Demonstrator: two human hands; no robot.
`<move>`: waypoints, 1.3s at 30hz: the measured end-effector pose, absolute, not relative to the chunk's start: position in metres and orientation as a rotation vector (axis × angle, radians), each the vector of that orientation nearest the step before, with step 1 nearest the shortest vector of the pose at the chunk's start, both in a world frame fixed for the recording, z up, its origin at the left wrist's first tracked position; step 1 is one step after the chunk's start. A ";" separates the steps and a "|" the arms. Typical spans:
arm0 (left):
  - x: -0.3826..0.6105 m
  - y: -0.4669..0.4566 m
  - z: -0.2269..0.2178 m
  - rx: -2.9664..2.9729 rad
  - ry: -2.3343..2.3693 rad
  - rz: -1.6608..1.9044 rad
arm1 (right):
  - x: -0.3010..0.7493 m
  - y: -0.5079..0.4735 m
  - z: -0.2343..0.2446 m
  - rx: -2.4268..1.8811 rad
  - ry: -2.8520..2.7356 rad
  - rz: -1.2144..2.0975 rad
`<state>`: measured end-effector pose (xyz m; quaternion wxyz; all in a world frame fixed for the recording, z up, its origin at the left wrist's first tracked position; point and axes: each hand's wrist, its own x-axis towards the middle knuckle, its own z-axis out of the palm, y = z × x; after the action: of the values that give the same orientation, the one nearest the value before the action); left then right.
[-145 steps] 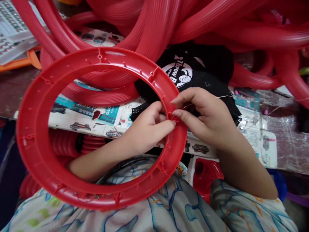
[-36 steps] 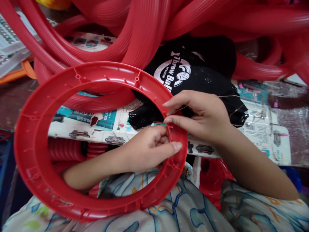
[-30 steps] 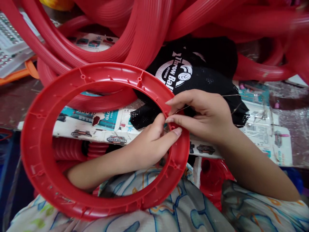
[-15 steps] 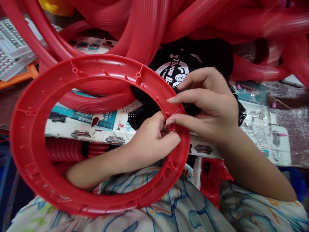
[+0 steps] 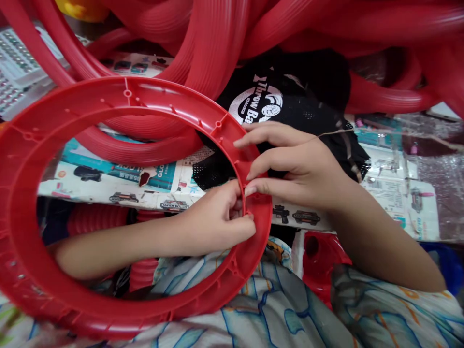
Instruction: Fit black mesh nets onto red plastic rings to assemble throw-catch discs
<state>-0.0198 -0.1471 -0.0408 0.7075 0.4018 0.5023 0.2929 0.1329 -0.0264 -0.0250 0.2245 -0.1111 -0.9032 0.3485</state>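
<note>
A large red plastic ring [image 5: 32, 232], with ribs and small screw posts inside its hollow channel, tilts over my lap. My left hand [image 5: 217, 222] reaches through its opening, fingers closed round the right inner rim with the thumb pressed on the channel side. Just above that thumb, my right hand [image 5: 297, 169] has thumb and index fingertips close together at the same rim. Whatever they pinch is too small to make out; the other fingers are stretched over the channel. A thin pale strand [image 5: 391, 130] trails rightward from the back of my right hand.
Thick ribbed red tubes [image 5: 213, 43] pile up behind. Black printed mesh fabric [image 5: 300, 106] lies on printed cardboard [image 5: 413, 203], beside clear plastic wrap [image 5: 442, 183]. A parts case [image 5: 21, 63] stands at left. A red plastic piece [image 5: 322, 256] sits below the cardboard.
The ring and my left hand have shifted left and a little down. My right hand has followed leftward, its fingers lower over the channel. The thin strand now stretches out at the right.
</note>
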 end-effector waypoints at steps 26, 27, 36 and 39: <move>-0.023 -0.139 -0.031 0.935 0.791 0.592 | 0.135 -0.027 -0.012 -0.558 -2.385 1.062; -0.022 -0.141 -0.033 0.904 0.781 0.604 | 0.136 -0.026 -0.012 -0.563 -2.409 1.058; -0.019 -0.143 -0.042 0.710 0.710 0.775 | 0.135 -0.029 -0.012 -0.484 -2.387 0.916; -0.015 -0.141 -0.045 0.678 0.762 0.827 | 0.135 -0.030 -0.013 -0.475 -2.376 0.861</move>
<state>-0.0151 -0.1411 -0.0448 0.7921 0.3153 0.3543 0.3842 0.1349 -0.0304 -0.0135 0.2814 -0.1771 -0.8866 0.3215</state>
